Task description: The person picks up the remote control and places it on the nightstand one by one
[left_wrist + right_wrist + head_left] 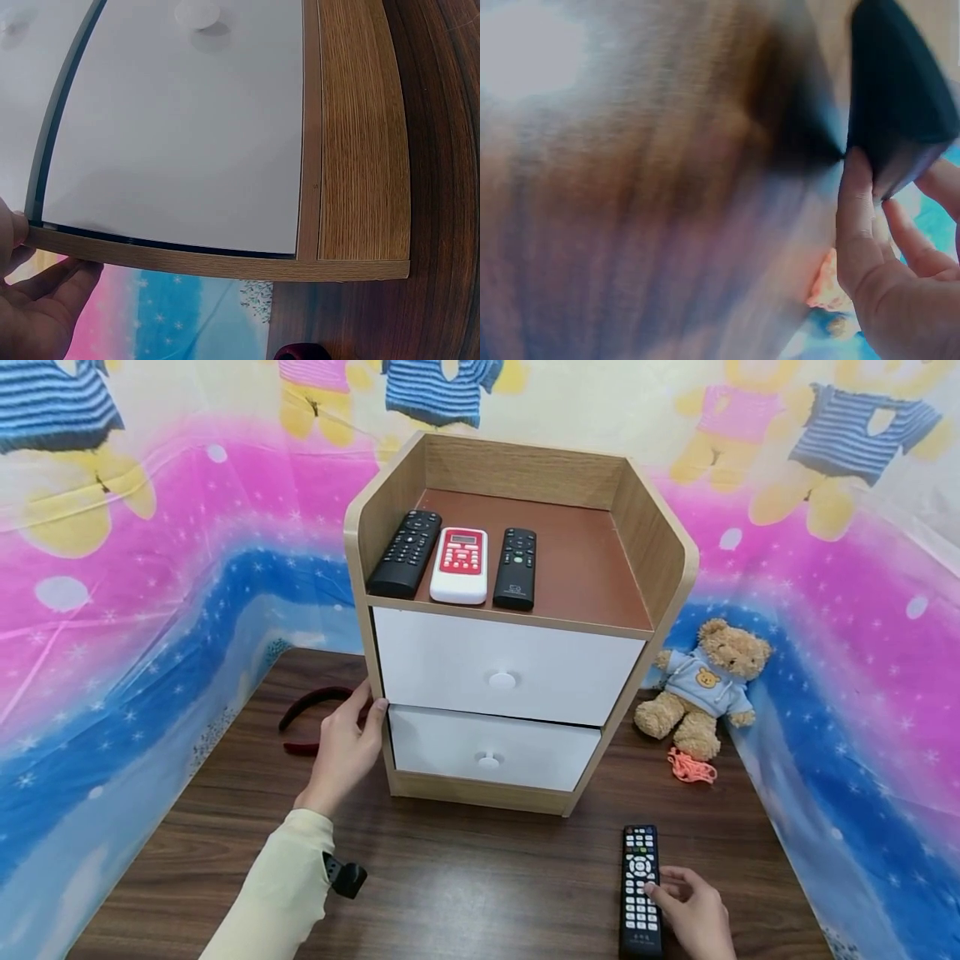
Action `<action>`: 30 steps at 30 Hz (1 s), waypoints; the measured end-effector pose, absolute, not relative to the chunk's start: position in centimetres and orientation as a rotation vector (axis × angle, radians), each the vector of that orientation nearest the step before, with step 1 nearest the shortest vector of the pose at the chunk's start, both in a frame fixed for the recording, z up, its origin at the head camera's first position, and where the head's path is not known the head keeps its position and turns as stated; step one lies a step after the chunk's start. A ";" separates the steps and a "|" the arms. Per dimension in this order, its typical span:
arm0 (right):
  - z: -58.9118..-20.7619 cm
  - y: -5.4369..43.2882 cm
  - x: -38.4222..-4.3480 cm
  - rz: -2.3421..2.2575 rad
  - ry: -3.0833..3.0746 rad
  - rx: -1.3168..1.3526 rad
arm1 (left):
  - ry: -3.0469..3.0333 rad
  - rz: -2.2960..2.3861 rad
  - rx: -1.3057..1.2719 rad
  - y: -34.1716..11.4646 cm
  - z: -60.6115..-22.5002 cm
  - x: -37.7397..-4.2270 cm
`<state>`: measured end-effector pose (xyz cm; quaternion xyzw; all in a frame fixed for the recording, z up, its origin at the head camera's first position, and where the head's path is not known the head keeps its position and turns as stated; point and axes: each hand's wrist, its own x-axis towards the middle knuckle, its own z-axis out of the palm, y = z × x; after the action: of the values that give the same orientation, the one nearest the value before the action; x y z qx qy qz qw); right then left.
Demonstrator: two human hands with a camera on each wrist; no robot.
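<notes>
A small two-drawer cabinet (480, 785) of light wood, with white drawer fronts, stands on the table. My left hand (348, 747) holds its left side edge, thumb at the front by the gap between the drawers and fingers along the outer side. The left wrist view shows this hand (45, 300) at the wooden edge, partly out of frame. With thumb and fingers, my right hand (693, 910) grips a long black remote control (640, 885), its buttons facing up. Seen from the right wrist, the remote (900, 82) stands out dark above the fingers.
On the cabinet's brown top lie a black remote (405, 553), a red-and-white remote (459, 566) and another black remote (515, 568). A teddy bear (705, 681) sits right of the cabinet, beside a coral-coloured string bundle (692, 767). A dark red curved object (303, 748) lies behind my left hand.
</notes>
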<state>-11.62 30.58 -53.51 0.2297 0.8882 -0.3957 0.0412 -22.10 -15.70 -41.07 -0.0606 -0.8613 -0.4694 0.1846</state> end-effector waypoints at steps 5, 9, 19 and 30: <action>-51.8 30.5 -11.5 -1.276 2.747 0.726 | -2.428 -1.329 -0.169 -15.6 -41.1 -22.0; -49.6 30.0 -11.4 -1.361 2.759 0.748 | -2.425 -1.329 -0.167 -15.6 -41.2 -22.0; -41.6 27.9 -10.9 -1.566 2.824 0.771 | -2.424 -1.343 -0.170 -15.6 -41.2 -21.9; -32.8 24.6 -8.9 -2.165 2.699 0.573 | -2.421 -1.319 -0.169 -15.6 -41.0 -22.0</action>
<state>-8.91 24.56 -32.79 0.1608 0.7567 -0.6071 -0.1818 -21.97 -15.55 -40.99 -0.0599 -0.8607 -0.4690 0.1886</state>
